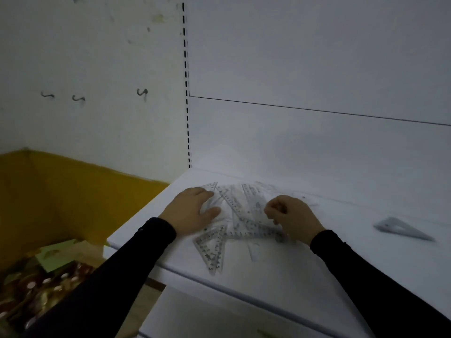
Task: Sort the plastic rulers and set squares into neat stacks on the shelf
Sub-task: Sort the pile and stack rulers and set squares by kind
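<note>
A loose heap of clear plastic rulers [246, 208] and set squares lies on the white shelf [341, 259]. One clear set square [212, 247] pokes toward the front edge. My left hand [192, 211] rests flat on the heap's left side, fingers spread over a set square. My right hand [290, 215] sits at the heap's right side with fingers curled, pinching at a ruler's end. A separate stack of set squares [402, 229] lies apart at the right.
A white back panel [317, 69] rises behind the shelf, with a slotted upright [186, 93] at its left end. Left of the shelf stands a yellow cardboard box [61, 196] holding colourful packets [36, 289]. A lower shelf edge [219, 311] shows beneath.
</note>
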